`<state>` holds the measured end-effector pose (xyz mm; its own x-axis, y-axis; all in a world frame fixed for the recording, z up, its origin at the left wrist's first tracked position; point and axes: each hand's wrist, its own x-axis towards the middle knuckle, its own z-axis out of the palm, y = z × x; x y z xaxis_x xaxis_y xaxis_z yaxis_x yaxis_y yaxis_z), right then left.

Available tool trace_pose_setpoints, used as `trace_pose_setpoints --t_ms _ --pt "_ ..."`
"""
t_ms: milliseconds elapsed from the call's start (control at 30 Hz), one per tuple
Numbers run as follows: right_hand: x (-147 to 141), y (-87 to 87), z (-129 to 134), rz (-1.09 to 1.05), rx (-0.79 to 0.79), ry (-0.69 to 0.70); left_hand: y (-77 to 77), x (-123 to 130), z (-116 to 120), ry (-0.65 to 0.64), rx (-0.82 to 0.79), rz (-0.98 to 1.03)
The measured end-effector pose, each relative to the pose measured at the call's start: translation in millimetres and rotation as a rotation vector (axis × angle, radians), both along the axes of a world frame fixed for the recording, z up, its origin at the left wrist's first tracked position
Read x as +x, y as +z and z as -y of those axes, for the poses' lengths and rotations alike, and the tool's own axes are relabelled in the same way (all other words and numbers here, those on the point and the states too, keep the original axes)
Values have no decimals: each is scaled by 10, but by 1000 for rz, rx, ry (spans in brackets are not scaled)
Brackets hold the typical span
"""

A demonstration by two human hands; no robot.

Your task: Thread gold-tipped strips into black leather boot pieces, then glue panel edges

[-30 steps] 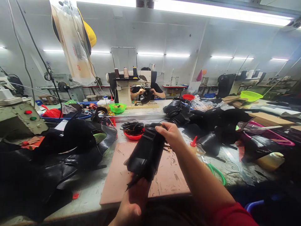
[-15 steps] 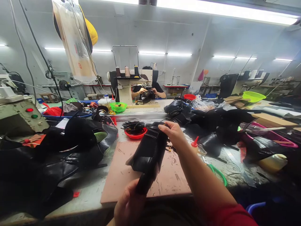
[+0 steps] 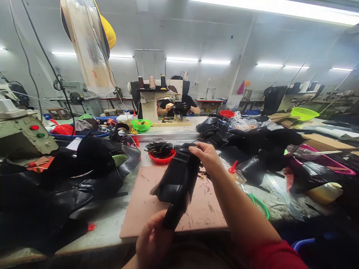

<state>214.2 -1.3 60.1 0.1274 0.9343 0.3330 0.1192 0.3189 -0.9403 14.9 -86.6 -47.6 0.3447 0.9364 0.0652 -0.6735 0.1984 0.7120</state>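
A black leather piece (image 3: 178, 175) with pale stitching near its upper end is held tilted over a pinkish board (image 3: 137, 209). My right hand (image 3: 206, 157) grips its top edge, thumb on the near face. Lower down, my left hand (image 3: 154, 233) is wrapped round the narrow bottom end, in front of the board's near edge. Just beyond the piece, a red bowl (image 3: 162, 160) holds thin black strips. Small brass-coloured bits (image 3: 201, 175) lie on the board beside my right wrist.
Black leather parts (image 3: 64, 194) are heaped at the left, with more (image 3: 252, 149) at the right. A red-tipped bottle (image 3: 232, 169) and green-handled scissors (image 3: 259, 205) lie right of the board. Across the table, a person (image 3: 193, 106) works at a sewing machine (image 3: 148, 102).
My hands and the black piece have hardly moved. The view has shifted slightly. Across the table, the other person's hands and dark workpiece have changed position.
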Motion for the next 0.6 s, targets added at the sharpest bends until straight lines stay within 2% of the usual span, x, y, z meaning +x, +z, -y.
trace_pose_setpoints --t_ms 100,267,400,600 --pt "-12 17 14 2 -11 -7 -56 -43 -10 7 -25 -16" --pt "-16 14 12 29 -20 3 -143 -69 -30 -64 5 3" --pt "-36 24 25 50 -19 43 -76 12 -15 -153 -21 76" --pt "-135 49 78 148 1 155 31 37 31 -314 -93 -18"
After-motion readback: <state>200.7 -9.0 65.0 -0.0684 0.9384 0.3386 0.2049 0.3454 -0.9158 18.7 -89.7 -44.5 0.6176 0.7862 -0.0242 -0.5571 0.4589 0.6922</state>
